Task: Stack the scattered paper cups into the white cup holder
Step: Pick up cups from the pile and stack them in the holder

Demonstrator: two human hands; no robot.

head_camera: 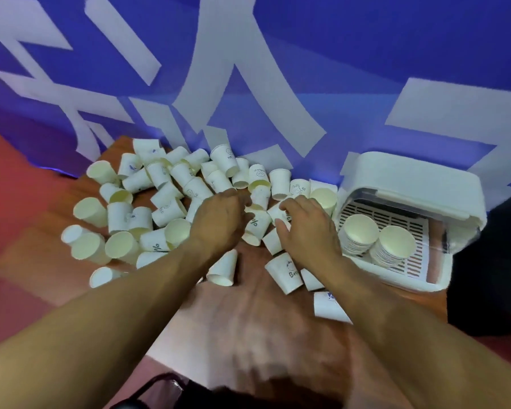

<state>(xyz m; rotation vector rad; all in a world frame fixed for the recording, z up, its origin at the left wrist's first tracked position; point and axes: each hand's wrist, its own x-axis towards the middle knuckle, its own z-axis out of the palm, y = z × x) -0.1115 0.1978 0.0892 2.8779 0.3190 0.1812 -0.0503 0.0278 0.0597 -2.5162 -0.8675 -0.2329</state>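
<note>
Several white paper cups lie scattered on the wooden table, most on their sides, some printed. The white cup holder stands at the right with its lid up, and two cup stacks rest on its slatted tray. My left hand reaches into the middle of the pile, fingers curled onto a cup marked "%". My right hand is just to the right of it, with thumb and fingers pinching a small cup. The two hands nearly touch.
A blue banner with white shapes hangs right behind the table. More cups lie near the front right edge. Red floor shows at the left, and a dark object sits below the table's near edge.
</note>
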